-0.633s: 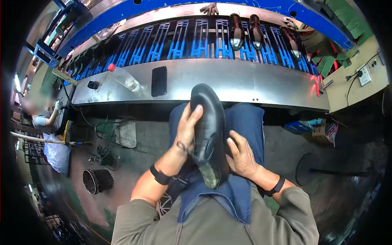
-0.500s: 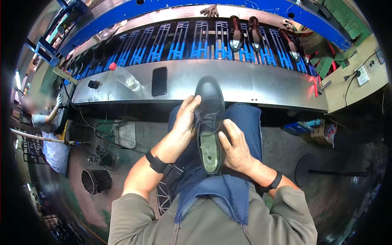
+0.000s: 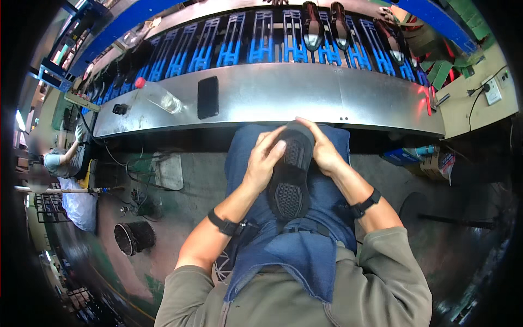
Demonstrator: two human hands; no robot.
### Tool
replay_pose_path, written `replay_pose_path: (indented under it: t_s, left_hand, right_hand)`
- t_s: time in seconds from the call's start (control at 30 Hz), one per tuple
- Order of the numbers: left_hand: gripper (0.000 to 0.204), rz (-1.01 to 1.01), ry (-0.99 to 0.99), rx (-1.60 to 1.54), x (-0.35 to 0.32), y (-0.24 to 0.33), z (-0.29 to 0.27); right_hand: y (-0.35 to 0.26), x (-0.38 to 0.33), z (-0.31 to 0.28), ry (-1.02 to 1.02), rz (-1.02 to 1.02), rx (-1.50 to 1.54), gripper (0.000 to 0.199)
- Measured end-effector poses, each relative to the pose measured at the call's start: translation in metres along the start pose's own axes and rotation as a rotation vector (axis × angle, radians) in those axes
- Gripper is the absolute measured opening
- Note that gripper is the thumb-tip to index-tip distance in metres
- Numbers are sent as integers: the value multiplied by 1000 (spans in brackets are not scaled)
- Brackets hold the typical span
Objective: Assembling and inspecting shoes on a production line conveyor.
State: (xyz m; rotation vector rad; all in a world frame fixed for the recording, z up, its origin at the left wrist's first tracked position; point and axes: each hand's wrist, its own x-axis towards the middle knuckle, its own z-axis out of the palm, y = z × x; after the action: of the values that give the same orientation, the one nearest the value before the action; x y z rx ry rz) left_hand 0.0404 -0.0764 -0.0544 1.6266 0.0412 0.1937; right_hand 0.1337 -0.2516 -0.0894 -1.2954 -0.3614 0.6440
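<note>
A black lace-up shoe (image 3: 290, 177) is turned over above my lap, its dark treaded sole facing up. My left hand (image 3: 265, 159) is closed on its left side, the thumb pressed against the sole near the far end. Around the far right side of the shoe wraps my right hand (image 3: 323, 150), its fingers reaching over the far end. The upper and laces are hidden beneath. Under the shoe lies the blue apron (image 3: 272, 259) across my thighs.
A steel ledge (image 3: 272, 98) runs ahead, bearing a black phone (image 3: 207, 97), a clear bottle (image 3: 163, 98) with a red cap and a small black object (image 3: 120, 109). Behind it, blue racks (image 3: 263, 49) carry shoes (image 3: 312, 32). A black bucket (image 3: 134, 238) stands on the floor at left.
The shoe has been flipped from insole up to sole up and drawn nearer to me. My right hand has gone from open beside the shoe to gripping its far right side.
</note>
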Motion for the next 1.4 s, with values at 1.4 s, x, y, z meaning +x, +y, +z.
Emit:
replay_pose_path:
  t_s: [1.4]
  left_hand:
    - [46, -148, -335, 430, 112, -12, -1]
  right_hand:
    - [-7, 28, -39, 267, 63, -209, 58]
